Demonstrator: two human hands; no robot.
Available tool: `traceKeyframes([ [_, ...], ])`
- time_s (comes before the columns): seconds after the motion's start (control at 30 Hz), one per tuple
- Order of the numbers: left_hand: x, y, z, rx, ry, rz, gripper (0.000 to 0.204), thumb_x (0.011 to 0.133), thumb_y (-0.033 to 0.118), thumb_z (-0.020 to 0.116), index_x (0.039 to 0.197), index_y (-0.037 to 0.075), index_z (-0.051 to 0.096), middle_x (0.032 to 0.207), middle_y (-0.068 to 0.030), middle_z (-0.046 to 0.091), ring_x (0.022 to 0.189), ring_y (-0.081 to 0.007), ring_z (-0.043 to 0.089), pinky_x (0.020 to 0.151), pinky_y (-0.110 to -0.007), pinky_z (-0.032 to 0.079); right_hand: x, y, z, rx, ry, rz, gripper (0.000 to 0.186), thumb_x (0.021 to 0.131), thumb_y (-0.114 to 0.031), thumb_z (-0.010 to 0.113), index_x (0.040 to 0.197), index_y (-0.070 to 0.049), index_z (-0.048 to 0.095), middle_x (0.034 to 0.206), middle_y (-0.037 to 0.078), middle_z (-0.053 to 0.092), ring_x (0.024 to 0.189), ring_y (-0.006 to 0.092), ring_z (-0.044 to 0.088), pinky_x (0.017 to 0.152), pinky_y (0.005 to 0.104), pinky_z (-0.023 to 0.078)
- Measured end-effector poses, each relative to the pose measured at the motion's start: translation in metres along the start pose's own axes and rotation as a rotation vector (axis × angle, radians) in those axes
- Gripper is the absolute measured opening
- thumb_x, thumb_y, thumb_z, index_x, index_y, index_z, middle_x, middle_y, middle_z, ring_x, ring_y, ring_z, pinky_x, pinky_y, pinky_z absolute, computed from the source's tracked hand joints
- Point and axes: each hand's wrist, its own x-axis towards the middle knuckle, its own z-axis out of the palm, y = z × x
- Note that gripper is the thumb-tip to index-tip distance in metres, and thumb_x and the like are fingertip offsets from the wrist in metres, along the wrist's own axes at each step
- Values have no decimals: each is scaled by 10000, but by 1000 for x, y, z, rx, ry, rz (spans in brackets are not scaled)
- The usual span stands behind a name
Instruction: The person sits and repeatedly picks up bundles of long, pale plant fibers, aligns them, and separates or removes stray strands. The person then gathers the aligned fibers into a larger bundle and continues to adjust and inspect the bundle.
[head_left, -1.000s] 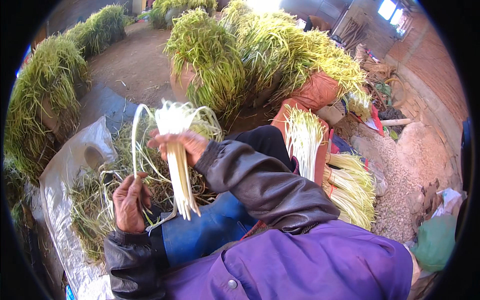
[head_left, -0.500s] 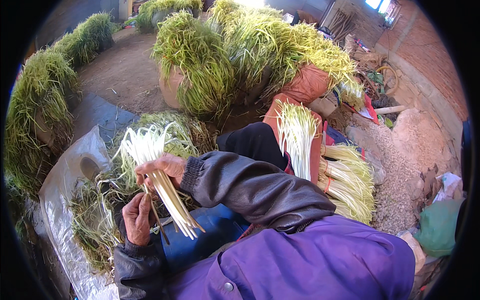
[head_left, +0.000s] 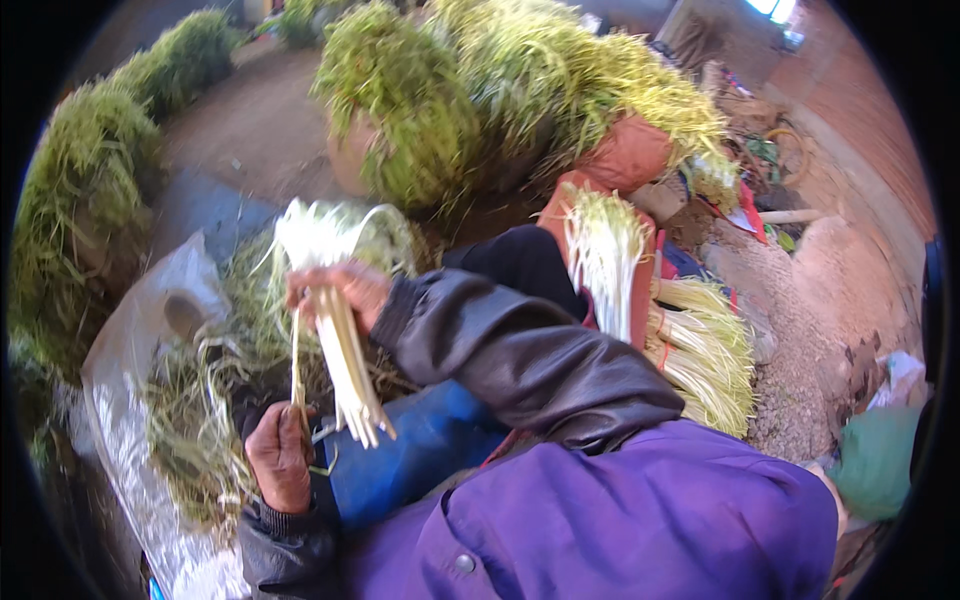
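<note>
My right hand [head_left: 345,290] is wrapped round a bunch of pale, blanched stalks [head_left: 346,370] over my lap. Their white upper parts fan out above the fist, and the stems hang below it, slightly tilted. Lower and to the left, my left hand [head_left: 280,455] is closed in a pinch on a thin pale strand [head_left: 297,365]. That strand runs up beside the bunch to the right hand's fingers. Motion blurs both hands somewhat. Beneath them lie a blue cover [head_left: 410,455] on my lap and a heap of loose greenish trimmings [head_left: 200,420].
Sorted pale stalks [head_left: 610,255] rest on a reddish support to the right, beside tied bundles [head_left: 705,345]. Big leafy green heaps [head_left: 400,110] stand ahead, others [head_left: 85,200] at the left. Clear plastic sheeting [head_left: 120,400] lies left; gravel [head_left: 785,330] and a green bag [head_left: 880,460] lie right.
My left hand has drawn downward from the bunch, stretching the thin strand between the hands. The bunch in my right hand hangs more upright. The whole view has shifted slightly.
</note>
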Motion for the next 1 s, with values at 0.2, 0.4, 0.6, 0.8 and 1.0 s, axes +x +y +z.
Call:
traceKeyframes([
  [0.2, -34, -1, -21, 441, 81, 142, 144, 986, 126, 605, 942, 1, 662, 637, -31, 508, 596, -85, 458, 545, -270, 406, 2, -14, -6, 65, -146, -38, 281, 832, -159, 780, 1003, -11, 614, 930, 108, 642, 722, 140, 640, 631, 299, 589],
  [0.4, -72, -17, -54, 520, 209, 125, 143, 977, 136, 614, 948, 4, 663, 687, -93, 611, 608, -121, 537, 584, -285, 452, 11, -34, -21, -25, -76, -174, 334, 829, -182, 792, 1018, -6, 580, 940, 91, 612, 692, 120, 614, 668, 324, 565],
  [0.6, -96, -64, -133, 950, 458, -162, 151, 975, 175, 582, 991, 50, 663, 752, -147, 650, 644, -296, 613, 627, -374, 485, 11, -67, -41, -111, -70, -282, 325, 873, -196, 757, 1022, 27, 574, 777, 31, 611, 698, 123, 603, 689, 298, 520],
  [0.8, -67, -64, -132, 1312, 437, 114, 441, 799, -63, 522, 1218, 38, 615, 1331, -249, 543, 1174, -406, 563, 983, -441, 474, 12, -64, -42, -65, -142, -167, 277, 913, -209, 717, 1028, -7, 566, 757, 15, 586, 663, 99, 551, 663, 272, 507],
  [1.0, -2, -29, -35, 67, 21, 186, 320, 1005, 203, 554, 1188, -53, 613, 1070, -113, 640, 944, -172, 603, 845, -286, 496, 16, -24, -26, -13, -232, -115, 260, 892, -191, 732, 1032, -42, 571, 1061, 122, 570, 742, 92, 608, 673, 307, 554],
])
